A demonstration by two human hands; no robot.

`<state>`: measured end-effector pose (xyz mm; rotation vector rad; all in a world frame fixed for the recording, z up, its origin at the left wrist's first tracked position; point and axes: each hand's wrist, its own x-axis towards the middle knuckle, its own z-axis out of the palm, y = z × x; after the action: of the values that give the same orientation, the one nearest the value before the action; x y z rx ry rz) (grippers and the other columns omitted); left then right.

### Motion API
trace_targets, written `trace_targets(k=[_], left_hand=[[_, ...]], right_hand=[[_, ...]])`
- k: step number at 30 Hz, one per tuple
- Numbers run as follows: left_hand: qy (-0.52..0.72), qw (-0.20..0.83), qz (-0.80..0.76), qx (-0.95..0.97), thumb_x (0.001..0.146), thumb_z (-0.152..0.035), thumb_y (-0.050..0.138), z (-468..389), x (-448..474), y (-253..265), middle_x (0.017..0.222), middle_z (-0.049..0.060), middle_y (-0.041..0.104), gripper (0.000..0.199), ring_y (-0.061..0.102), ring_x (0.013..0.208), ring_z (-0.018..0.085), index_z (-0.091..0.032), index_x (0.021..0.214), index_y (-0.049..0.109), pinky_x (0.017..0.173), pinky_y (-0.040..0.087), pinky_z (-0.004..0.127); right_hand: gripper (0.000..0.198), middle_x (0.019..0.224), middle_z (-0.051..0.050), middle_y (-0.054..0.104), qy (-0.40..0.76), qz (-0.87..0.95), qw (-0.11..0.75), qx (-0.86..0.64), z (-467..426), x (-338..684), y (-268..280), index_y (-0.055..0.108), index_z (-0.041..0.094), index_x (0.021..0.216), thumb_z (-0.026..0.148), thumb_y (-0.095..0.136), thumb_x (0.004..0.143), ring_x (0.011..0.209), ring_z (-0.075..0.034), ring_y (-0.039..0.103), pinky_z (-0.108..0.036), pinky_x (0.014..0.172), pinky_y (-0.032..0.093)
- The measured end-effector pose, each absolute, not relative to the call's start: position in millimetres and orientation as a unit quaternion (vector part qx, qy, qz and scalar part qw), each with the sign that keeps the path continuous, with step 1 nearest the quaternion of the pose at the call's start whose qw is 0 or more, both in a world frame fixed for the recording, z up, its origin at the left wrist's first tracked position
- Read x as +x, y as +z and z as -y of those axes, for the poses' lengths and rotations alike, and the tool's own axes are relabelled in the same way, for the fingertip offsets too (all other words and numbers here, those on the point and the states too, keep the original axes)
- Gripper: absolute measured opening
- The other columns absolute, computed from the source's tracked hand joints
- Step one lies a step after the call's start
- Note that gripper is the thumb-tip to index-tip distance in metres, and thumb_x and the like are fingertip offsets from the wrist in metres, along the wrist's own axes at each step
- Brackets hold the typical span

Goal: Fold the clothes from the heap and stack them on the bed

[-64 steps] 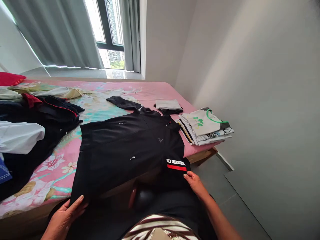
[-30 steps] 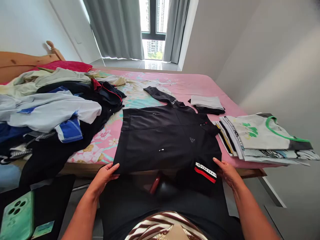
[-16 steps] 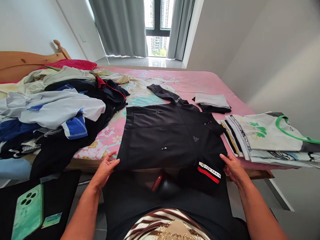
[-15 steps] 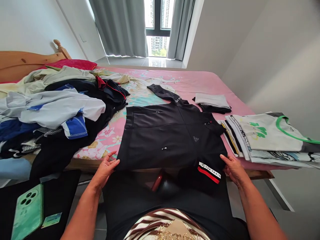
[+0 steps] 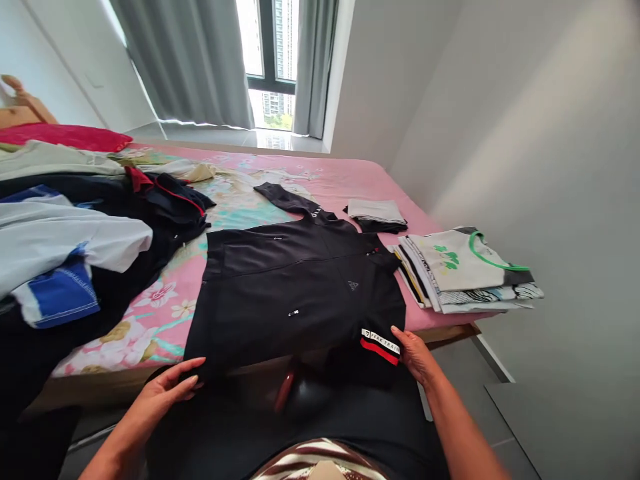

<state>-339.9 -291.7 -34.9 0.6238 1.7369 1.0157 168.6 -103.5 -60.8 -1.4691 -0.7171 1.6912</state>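
Observation:
A black zip jacket (image 5: 280, 287) lies spread on the bed, its collar to the right and its hem to the left. One sleeve stretches toward the window. The near sleeve, with a white lettered band and a red stripe, hangs over the bed's front edge. At the near hem corner, my left hand (image 5: 163, 397) touches the cloth with thumb and forefinger stretched apart. My right hand (image 5: 417, 357) grips the edge of the near sleeve beside the lettered band, thumb on top and other fingers partly hidden.
Loose clothes (image 5: 75, 227) are heaped on the left of the bed. Folded shirts (image 5: 460, 267) form a stack at the right, with a smaller folded pile (image 5: 377, 213) behind. A pink floral sheet (image 5: 345, 173) covers the bed. Something dark and rounded with a reddish-brown part (image 5: 285, 392) sits below the bed edge.
The view has swung to the right, so the phone at lower left is out of sight. The jacket lies much as before. My left fingers now reach a little over the hem; my right hand stays at the sleeve.

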Motion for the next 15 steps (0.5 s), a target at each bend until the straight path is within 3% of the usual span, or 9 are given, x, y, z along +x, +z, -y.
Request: trace_targets(k=[3, 6, 12, 15], left_hand=[[0.407, 0.434, -0.734, 0.327, 0.046, -0.040, 0.082, 292, -344, -46, 0.108, 0.003, 0.069, 0.059, 0.060, 0.106, 0.028, -0.028, 0.103, 0.070, 0.088, 0.050, 0.031], [0.411, 0.287, -0.751, 0.430, 0.053, -0.038, 0.075, 296, -342, -57, 0.109, 0.002, 0.066, 0.051, 0.056, 0.109, 0.026, -0.030, 0.103, 0.069, 0.102, 0.040, 0.033], [0.395, 0.070, -0.752, 0.524, 0.064, -0.033, 0.059, 297, -337, -69, 0.091, 0.004, 0.059, 0.035, 0.058, 0.090, 0.023, -0.030, 0.098, 0.069, 0.094, 0.044, 0.036], [0.410, 0.058, -0.749, 0.517, 0.067, -0.036, 0.059, 296, -334, -60, 0.103, 0.006, 0.058, 0.031, 0.058, 0.094, 0.024, -0.030, 0.094, 0.071, 0.095, 0.045, 0.038]], right_hand=[[0.033, 0.064, 0.002, 0.065, 0.669, 0.280, 0.384, -0.572, 106, 167, -60, 0.056, 0.019, 0.075, 0.044, 0.076, 0.065, 0.058, -0.016, 0.062, -0.028, 0.054, 0.051], [0.034, 0.063, 0.001, 0.065, 0.680, 0.259, 0.393, -0.562, 111, 167, -63, 0.056, 0.018, 0.074, 0.043, 0.077, 0.063, 0.059, -0.017, 0.064, -0.030, 0.056, 0.053], [0.038, 0.083, -0.006, 0.072, 0.675, 0.232, 0.449, -0.537, 97, 159, -61, 0.061, 0.016, 0.089, 0.041, 0.077, 0.064, 0.079, -0.024, 0.069, -0.035, 0.068, 0.058], [0.036, 0.090, -0.008, 0.072, 0.667, 0.267, 0.445, -0.536, 80, 154, -56, 0.063, 0.018, 0.092, 0.043, 0.071, 0.068, 0.093, -0.026, 0.067, -0.037, 0.076, 0.058]])
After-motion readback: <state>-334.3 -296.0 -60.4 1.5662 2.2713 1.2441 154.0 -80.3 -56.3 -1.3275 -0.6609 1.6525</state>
